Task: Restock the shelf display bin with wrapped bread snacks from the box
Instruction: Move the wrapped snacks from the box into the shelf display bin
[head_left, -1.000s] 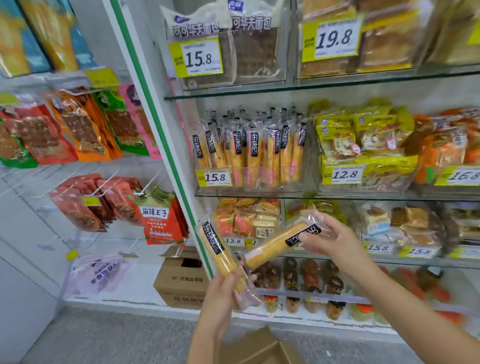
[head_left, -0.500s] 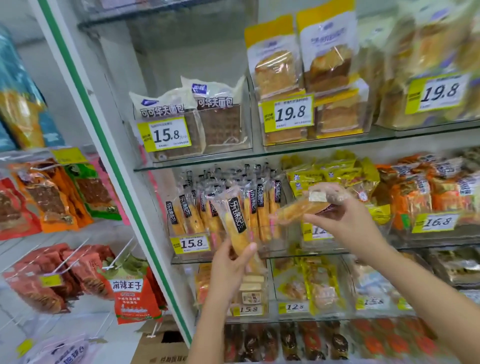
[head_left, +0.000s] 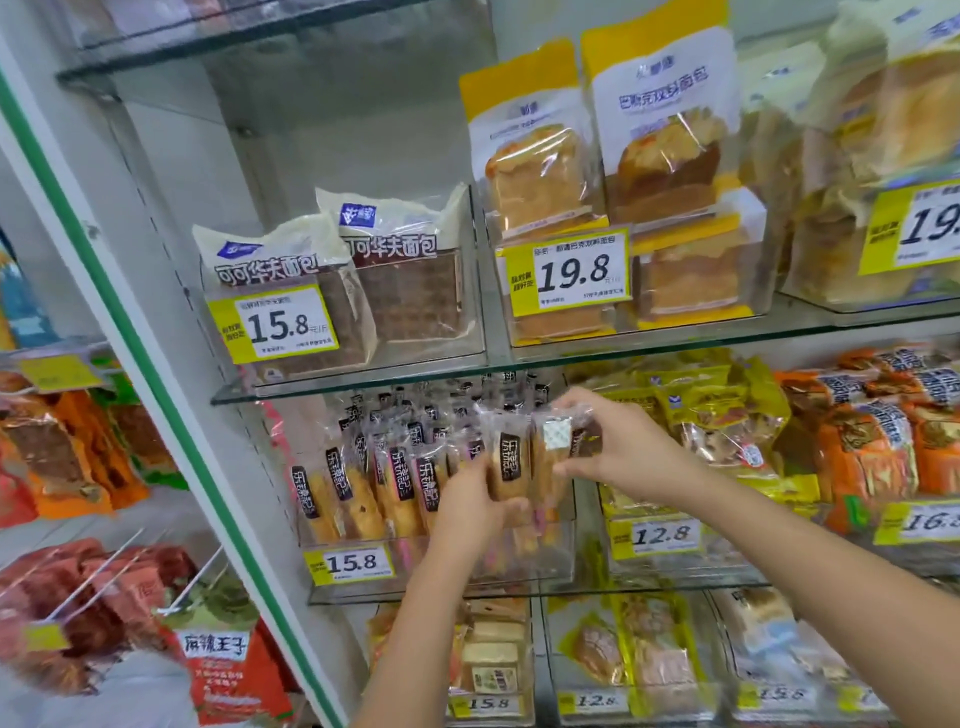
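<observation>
Head view. The left hand (head_left: 467, 512) is gripping the lower half of 1 wrapped bread snack (head_left: 506, 462), its fingers curling round the wrapper from the left and its thumb lying across the front. The snack is standing upright, with its black label facing the camera. The right hand (head_left: 618, 441) is pinching the top of a second wrapped snack (head_left: 553, 447) between thumb and curled fingers. This second snack is touching the right side of the first.

Both snacks are sitting at the right end of the clear display bin (head_left: 545, 561), above its front wall. A row of identical snacks (head_left: 363, 483) is standing upright and filling the bin's left and middle parts. The glass shelf (head_left: 363, 382) is running close over the tops of the wrappers, so little room is showing above them. A bin of yellow packs (head_left: 727, 415) is standing just beside, on the right. The white and green post (head_left: 156, 374) is closing the shelf on the left, well apart from the hands.

The left forearm is rising almost straight up from the bottom edge. The right forearm is reaching in from the lower right, its wrist bending toward the bin. A yellow 15.8 price tag (head_left: 353, 564) is hanging on the bin's front.
</observation>
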